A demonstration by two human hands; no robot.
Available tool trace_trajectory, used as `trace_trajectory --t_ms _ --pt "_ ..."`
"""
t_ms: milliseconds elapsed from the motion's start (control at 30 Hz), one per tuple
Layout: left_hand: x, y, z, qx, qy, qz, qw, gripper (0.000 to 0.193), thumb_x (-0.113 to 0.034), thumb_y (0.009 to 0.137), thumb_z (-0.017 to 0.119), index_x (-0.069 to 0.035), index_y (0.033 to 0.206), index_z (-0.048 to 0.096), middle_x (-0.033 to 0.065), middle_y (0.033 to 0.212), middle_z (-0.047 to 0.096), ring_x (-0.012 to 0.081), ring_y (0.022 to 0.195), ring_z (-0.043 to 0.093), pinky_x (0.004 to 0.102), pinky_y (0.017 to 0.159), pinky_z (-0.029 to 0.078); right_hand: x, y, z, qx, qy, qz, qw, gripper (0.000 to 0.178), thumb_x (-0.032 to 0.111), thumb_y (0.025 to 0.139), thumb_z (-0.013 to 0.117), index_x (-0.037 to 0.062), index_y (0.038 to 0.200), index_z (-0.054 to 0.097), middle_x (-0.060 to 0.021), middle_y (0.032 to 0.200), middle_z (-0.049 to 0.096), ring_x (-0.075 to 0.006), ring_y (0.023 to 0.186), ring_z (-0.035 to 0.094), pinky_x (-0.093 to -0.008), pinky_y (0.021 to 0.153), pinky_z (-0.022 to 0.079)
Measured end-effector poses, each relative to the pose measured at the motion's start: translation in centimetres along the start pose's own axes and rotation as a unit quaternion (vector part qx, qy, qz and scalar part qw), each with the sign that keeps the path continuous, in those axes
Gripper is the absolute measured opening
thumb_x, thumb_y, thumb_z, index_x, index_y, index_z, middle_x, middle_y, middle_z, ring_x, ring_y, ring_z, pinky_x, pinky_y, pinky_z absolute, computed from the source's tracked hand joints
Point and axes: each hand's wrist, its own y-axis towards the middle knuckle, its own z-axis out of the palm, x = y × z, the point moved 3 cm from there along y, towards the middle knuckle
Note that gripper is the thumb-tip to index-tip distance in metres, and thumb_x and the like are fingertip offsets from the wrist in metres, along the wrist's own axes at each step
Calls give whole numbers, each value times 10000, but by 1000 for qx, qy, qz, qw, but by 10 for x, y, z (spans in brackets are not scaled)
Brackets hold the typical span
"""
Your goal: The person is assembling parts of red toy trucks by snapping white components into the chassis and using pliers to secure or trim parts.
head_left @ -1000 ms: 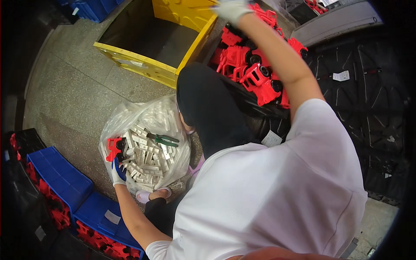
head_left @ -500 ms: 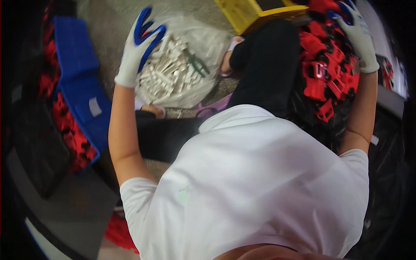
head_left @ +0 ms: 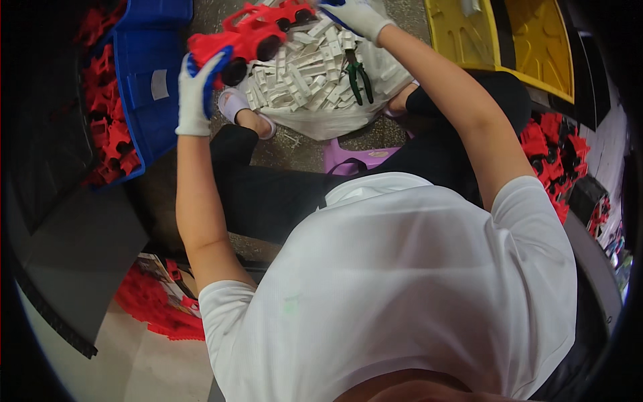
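We have the red truck (head_left: 231, 43) up beside the white parts (head_left: 301, 77); we do best to grip its body, clear of the wheels (head_left: 269, 48), and keep it steady; our left hand (head_left: 197, 97) curls round its near end, fingers parted; our right hand (head_left: 358, 17) meets the far red end, perhaps a second truck, fingers bent, grip unclear to us; pliers (head_left: 360, 79) lie on the parts.
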Motion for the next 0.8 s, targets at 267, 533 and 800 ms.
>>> trace_trajectory --t_ms 267,533,800 --pt "-9 0 -13 -23 5 12 1000 381 -69 787 709 42 1112 545 136 1062 643 173 926 644 270 847 506 -65 -31 161 277 -457 -277 799 478 209 870 512 229 1344 450 -102 1514 231 -312 1408 195 -475 1111 240" --pt "-5 -4 0 133 398 -21 907 744 -252 636 831 52 1235 510 121 1101 621 162 1011 593 292 887 471 -34 -4 109 296 -344 -137 881 463 297 867 550 46 1250 487 -194 1114 600 -327 1088 574 -478 924 414" --pt "-4 -24 55 273 311 32 910 744 -265 620 826 -17 1250 516 136 1177 586 215 1087 564 323 947 441 66 -61 -56 209 3 -151 966 512 352 942 525 7 1314 450 -137 1226 564 -223 1110 539 -332 958 407"
